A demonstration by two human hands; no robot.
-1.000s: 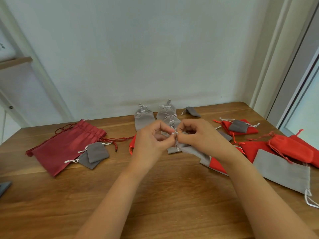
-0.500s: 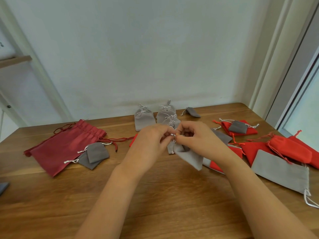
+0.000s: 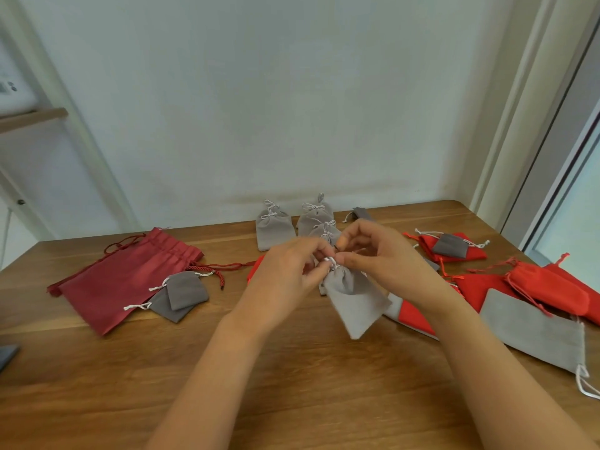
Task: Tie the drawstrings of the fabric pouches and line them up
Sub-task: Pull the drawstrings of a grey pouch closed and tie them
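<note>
Grey pouch [image 3: 354,300] held over the table [image 3: 292,384] centre, its white drawstring [image 3: 330,262] pinched at the gathered neck by the left grip [image 3: 292,271] and right grip [image 3: 383,258], both curled tight, tied grey pouches [image 3: 274,227] set behind, near the wall [image 3: 292,108]

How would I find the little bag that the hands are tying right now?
Look at the middle of the wooden table, where the left hand and right hand meet. Both pinch the white drawstring of a small light grey pouch. It alone is held by its cinched neck, while the other pouches rest untouched on the table.
</note>
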